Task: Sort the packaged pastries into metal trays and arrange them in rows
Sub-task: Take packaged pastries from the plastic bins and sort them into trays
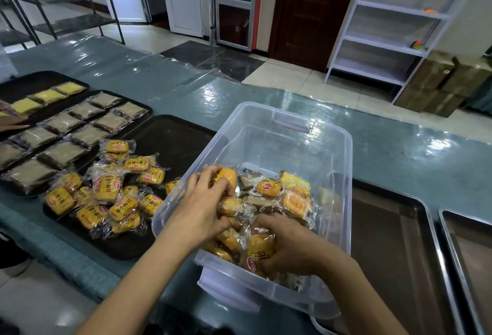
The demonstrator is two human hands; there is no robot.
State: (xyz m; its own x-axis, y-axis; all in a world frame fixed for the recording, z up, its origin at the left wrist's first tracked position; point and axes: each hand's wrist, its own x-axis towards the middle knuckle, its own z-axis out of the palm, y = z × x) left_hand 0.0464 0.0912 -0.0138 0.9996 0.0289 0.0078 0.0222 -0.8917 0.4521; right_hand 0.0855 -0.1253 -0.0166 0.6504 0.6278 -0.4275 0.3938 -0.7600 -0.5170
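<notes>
both hands are down in the clear plastic bin [343,164] on the counter [165,81]. left hand [202,206] has its fingers curled round an orange bread packet [226,176] near the top of the heap, right hand [286,245] is gripping another yellow packet [259,253] at the near end. rest of the bin is a jumble of yellow and brown packets. to the left a black tray [181,137] holds a loose pile of yellow bread packets [111,193], next tray [143,110] has brown cake packets [62,153] in two rows, and the furthest one has pale yellow slices [48,96] in a row. two bare metal trays [415,254] sit to the right.
</notes>
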